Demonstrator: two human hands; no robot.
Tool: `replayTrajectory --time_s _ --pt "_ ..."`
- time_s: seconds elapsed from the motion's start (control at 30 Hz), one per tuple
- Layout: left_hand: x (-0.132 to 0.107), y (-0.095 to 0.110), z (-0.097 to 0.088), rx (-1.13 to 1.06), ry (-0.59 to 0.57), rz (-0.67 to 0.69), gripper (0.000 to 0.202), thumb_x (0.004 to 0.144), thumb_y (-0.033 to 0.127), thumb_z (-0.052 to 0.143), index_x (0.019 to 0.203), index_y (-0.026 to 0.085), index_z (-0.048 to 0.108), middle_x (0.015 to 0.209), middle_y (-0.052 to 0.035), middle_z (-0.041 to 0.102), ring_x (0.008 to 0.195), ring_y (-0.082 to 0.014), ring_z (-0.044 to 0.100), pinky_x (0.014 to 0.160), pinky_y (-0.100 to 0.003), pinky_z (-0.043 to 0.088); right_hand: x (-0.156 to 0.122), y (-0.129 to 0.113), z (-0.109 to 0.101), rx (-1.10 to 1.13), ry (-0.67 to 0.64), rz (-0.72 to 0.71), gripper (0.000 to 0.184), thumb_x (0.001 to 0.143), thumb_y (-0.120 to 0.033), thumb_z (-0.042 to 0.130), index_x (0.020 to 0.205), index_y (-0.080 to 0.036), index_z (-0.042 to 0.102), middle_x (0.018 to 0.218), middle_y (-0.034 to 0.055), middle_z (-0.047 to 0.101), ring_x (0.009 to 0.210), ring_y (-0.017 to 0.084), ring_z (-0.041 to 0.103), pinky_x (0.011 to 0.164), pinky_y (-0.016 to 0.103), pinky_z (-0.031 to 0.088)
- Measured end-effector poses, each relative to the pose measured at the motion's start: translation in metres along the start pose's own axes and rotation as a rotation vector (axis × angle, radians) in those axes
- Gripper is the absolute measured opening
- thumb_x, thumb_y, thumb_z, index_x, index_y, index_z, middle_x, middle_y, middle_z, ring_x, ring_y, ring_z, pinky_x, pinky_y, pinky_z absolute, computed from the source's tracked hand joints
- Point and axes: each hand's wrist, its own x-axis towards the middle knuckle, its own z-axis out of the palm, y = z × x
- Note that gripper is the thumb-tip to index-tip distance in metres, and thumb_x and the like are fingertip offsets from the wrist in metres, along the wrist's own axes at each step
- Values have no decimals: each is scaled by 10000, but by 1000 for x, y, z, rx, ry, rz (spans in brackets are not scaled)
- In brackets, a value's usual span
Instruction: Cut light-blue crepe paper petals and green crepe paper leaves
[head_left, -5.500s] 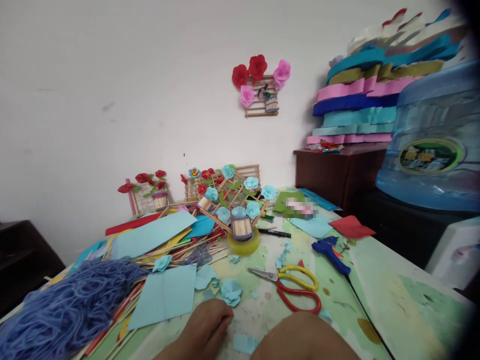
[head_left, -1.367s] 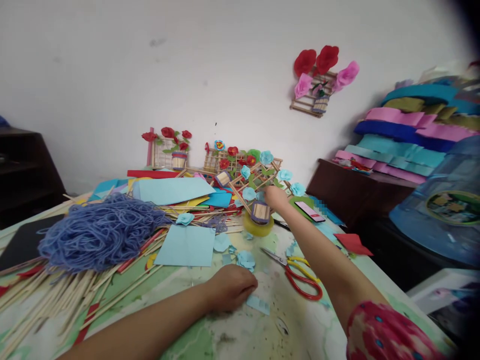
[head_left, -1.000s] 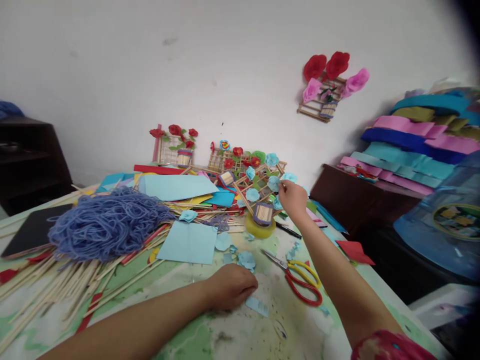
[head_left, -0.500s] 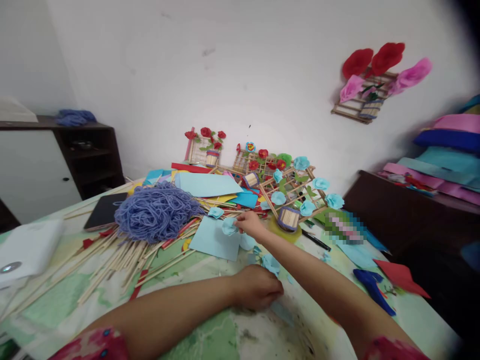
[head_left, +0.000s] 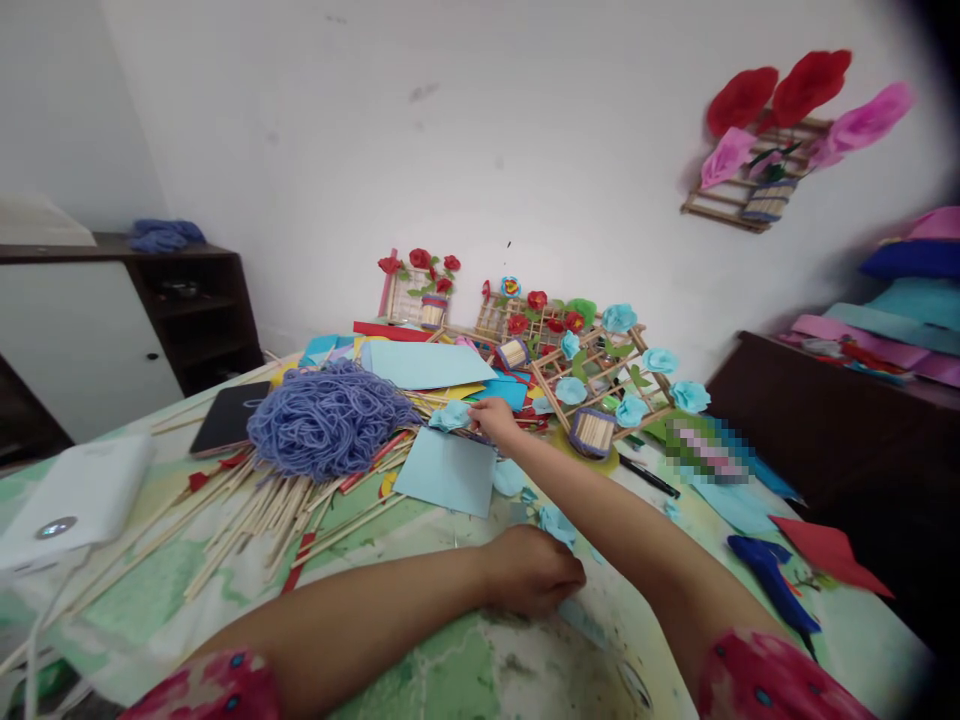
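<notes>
My right hand [head_left: 496,422] reaches out over the table, fingertips pinched at the edge of a light blue paper flower [head_left: 451,415]. The flower is beyond a square of light blue paper [head_left: 448,472], close to the yarn; another flower seems to merge with it there. Nearer to me, my left hand [head_left: 534,570] is closed and rests low at the table, its fingertips turned away; what they hold, if anything, is hidden. Just past its knuckles lies another light blue paper flower [head_left: 556,524]. Blue paper scraps [head_left: 510,478] lie between the hands.
A heap of purple yarn [head_left: 330,420] sits left, on thin wooden sticks [head_left: 259,525]. Stick frames with blue flowers [head_left: 592,380] stand behind my right hand. A black pen [head_left: 649,476], blue glue gun [head_left: 772,580] and red paper [head_left: 832,556] lie right; a white device [head_left: 82,500] lies left.
My right hand has moved the blue flower away from me, off the paper square to beside the other flower near the yarn. My left hand stays nearly in place. The view has shifted slightly.
</notes>
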Motion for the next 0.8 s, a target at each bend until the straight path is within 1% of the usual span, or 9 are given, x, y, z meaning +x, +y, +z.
replayTrajectory --time_s 0.1,0.23,0.27,0.33,0.43,0.47,0.57,0.67,0.8 --pt "0 -2 0 -13 0 4 148 816 224 440 817 207 587 798 -14 673 746 -162 612 604 -243 407 -19 -1 -14 -37 77 -77 292 872 -329 513 1098 -147 545 1054 62 586 893 170 582 777 369 485" --pt "0 -3 2 -93 17 -44 158 815 218 446 796 196 602 800 -28 676 753 -165 610 628 -250 408 -72 11 -43 -68 143 -176 261 819 -260 553 1052 -156 609 844 52 652 844 184 582 736 284 420" --pt "0 -4 3 -131 44 -85 180 827 212 429 802 192 606 815 -35 677 773 -166 609 657 -255 413 -88 17 -51 -71 162 -182 275 823 -265 537 1072 -168 604 840 49 654 841 181 579 718 268 405" --pt "1 -6 4 -227 148 -219 209 845 211 406 832 188 614 842 -44 676 791 -166 603 698 -268 419 -119 30 -64 -76 192 -165 277 838 -291 502 1065 -170 604 792 39 654 786 166 578 669 247 384" --pt "3 -12 3 -376 328 -411 208 853 238 416 867 172 613 809 -47 660 745 -159 584 696 -274 426 -159 54 -74 -85 223 -98 274 862 -308 452 1026 -152 607 730 28 644 672 135 561 608 229 360" --pt "3 -15 3 -401 386 -453 212 857 251 413 859 168 608 796 -44 650 745 -159 575 701 -277 426 -171 62 -74 -89 221 -76 262 860 -300 453 996 -147 616 712 24 641 640 127 551 593 226 353" --pt "4 -20 3 -478 462 -530 213 856 282 418 841 165 596 747 -21 617 697 -147 553 660 -261 427 -197 83 -69 -107 174 -40 191 830 -254 496 867 -155 655 706 20 646 619 119 543 577 218 343" --pt "4 -23 6 -504 484 -589 194 841 293 445 853 161 587 748 -16 607 674 -141 547 643 -256 432 -213 94 -57 -131 125 -31 156 810 -213 520 820 -166 669 770 30 661 686 127 558 613 218 353" --pt "4 -26 9 -453 480 -610 183 831 276 454 909 164 576 848 -35 612 743 -151 557 698 -275 453 -222 97 -39 -182 102 -15 171 825 -187 492 863 -159 656 839 54 650 766 140 555 669 226 358"
